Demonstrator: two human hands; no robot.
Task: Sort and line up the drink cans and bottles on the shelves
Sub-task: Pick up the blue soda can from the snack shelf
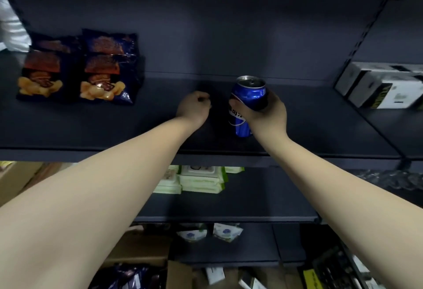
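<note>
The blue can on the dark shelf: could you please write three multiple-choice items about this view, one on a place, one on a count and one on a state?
1. Where do the snack bags lie relative to the blue can?
A. To its left on the same shelf
B. On the shelf below
C. To its right

2. How many drink cans are in view?
A. One
B. Three
C. Five

3. What is the left hand doing?
A. Holding a bottle
B. Curled, holding nothing
C. Lying flat on the bags

Answers:
1 A, the bags sit at the left end of the top shelf.
2 A, only the blue can shows.
3 B, its fingers are curled with nothing visible in them, while the right hand has its grip round the can.
</note>
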